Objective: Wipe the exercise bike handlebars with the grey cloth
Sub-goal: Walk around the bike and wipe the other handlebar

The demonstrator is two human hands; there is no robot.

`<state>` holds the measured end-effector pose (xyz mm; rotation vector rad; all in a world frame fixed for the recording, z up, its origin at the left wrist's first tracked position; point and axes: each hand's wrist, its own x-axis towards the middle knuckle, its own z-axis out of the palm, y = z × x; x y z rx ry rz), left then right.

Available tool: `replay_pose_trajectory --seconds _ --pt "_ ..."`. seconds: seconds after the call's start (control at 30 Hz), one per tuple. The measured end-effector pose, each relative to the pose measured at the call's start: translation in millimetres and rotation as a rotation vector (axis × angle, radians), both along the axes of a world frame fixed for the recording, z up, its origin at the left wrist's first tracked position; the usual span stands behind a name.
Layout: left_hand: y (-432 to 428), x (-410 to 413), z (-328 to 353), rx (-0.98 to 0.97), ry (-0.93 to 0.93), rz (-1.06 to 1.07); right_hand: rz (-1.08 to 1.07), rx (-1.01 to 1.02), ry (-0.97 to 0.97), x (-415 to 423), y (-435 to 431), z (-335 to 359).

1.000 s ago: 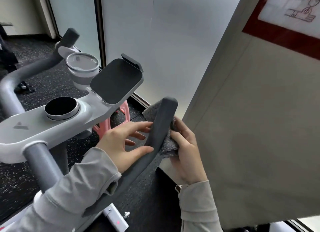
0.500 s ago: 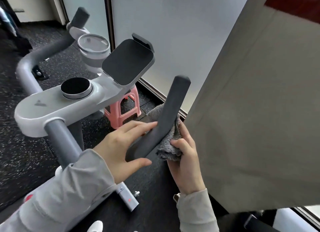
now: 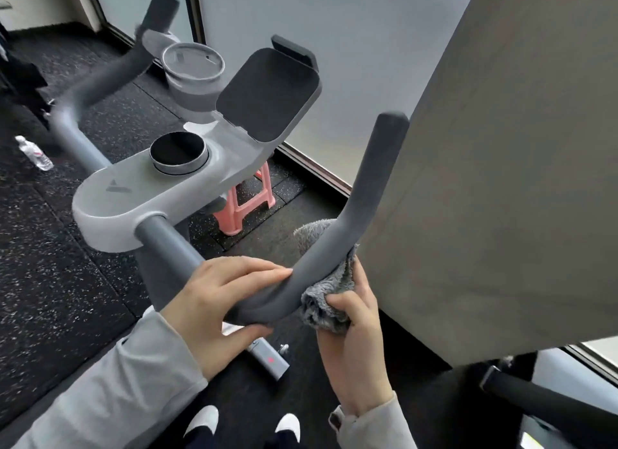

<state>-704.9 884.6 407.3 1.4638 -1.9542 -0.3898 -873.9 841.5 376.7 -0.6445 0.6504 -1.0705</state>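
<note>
The dark grey right handlebar [image 3: 361, 194] curves up from the bike's light grey console [image 3: 133, 201]. My left hand [image 3: 217, 301] wraps the bar at its bend, fingers over the top and thumb underneath. My right hand [image 3: 354, 345] holds the fluffy grey cloth [image 3: 329, 294] bunched against the bar's underside and far side, just right of my left hand. Part of the cloth shows behind the bar. The left handlebar [image 3: 110, 77] rises at the upper left, untouched.
A big grey panel [image 3: 501, 181] stands close on the right, almost touching the bar's tip. On the console are a dark tablet holder [image 3: 267, 94] and a cup holder [image 3: 177, 152]. A pink stool [image 3: 244, 207] and a plastic bottle [image 3: 33, 154] are on the speckled floor.
My right hand and the cloth have slid down the right handlebar from near its upright end to the bend. My left hand stays gripping the bar. The view has tilted down.
</note>
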Motion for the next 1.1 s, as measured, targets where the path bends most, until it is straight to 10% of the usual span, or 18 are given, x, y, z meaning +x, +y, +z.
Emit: replay_pose_trajectory --seconds 0.67,1.1 --pt "-28 120 -2 -0.176 -0.276 -0.297 -0.658 0.126 -0.018 146 89 -6" --pt "-46 169 1 -0.227 -0.289 -0.364 -0.680 0.166 -0.154 232 74 -4"
